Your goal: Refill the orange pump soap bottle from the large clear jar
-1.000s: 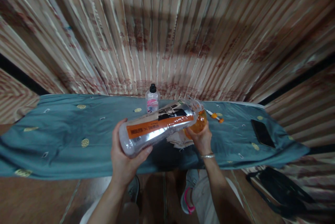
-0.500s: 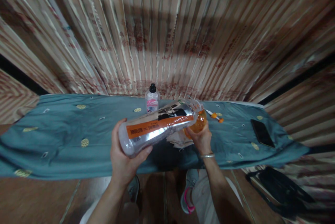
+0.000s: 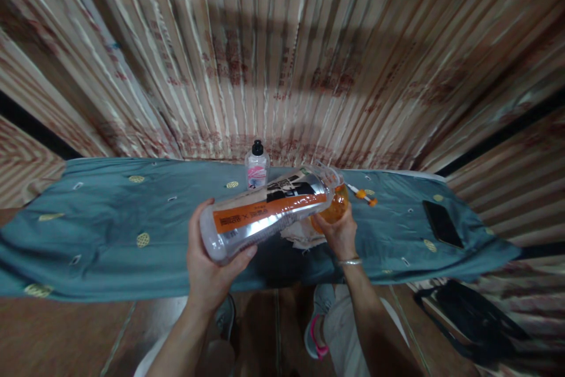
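Nearest the camera, the left hand (image 3: 207,265) is wrapped around the base of a large clear plastic bottle with an orange and black label (image 3: 267,212), thumb over the top and fingers curled beneath, so the grip is closed firmly on it. From that grip the bottle's long axis runs up and to the right, tipped almost flat, with its open neck ending directly over a small round amber container (image 3: 335,207). The right hand (image 3: 338,233) cups that container from below, fingers closed about its glossy, translucent wall; a thin metal bangle (image 3: 350,261) circles the wrist. The right hand is the nearer of the two to the bottle's mouth, the left sits at the far end of the axis. Just below the mouth lies a crumpled pale cloth (image 3: 302,236) on a teal fabric cover with yellow motifs (image 3: 110,230). Beyond the grips stand a small clear bottle with a black cap and pink label (image 3: 257,166), and to the right a white and orange pen-like stick (image 3: 362,193) and a flat black phone (image 3: 442,223).
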`<state>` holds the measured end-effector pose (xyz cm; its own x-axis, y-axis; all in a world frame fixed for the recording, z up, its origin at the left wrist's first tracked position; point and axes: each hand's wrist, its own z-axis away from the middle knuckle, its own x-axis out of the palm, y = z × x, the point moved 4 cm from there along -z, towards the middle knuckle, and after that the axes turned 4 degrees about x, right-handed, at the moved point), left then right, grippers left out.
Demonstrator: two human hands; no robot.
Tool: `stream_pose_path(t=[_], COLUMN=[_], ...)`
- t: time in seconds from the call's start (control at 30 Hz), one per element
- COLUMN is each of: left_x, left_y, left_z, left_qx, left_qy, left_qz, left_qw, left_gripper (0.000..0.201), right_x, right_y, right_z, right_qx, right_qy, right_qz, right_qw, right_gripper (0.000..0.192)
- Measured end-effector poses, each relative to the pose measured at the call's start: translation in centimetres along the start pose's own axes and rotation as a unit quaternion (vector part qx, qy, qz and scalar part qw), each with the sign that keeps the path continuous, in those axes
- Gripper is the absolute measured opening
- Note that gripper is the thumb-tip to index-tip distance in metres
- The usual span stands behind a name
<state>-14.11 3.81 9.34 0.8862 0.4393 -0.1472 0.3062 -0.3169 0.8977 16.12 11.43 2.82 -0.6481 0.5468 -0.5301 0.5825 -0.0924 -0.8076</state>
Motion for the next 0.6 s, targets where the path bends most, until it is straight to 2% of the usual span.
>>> stream_pose_path(t=[0.23, 0.6], left_x=[-0.11, 0.08], left_y=[-0.26, 0.15], left_z=[0.05, -0.01], left_qx=[0.009, -0.008], left_qy=[-0.015, 0.0], left_qz=[-0.006, 0.004], left_qw=[1.0, 1.0], left_gripper=[0.097, 0.097], right_x=[-0.05, -0.12], right_y=[-0.16, -0.05], right_z=[0.02, 0.03], right_qx=[-0.002, -0.001], right_qy=[-0.002, -0.001], right_qz=[-0.006, 0.003], right_qw=[1.0, 1.0], right_gripper=[0.088, 0.09])
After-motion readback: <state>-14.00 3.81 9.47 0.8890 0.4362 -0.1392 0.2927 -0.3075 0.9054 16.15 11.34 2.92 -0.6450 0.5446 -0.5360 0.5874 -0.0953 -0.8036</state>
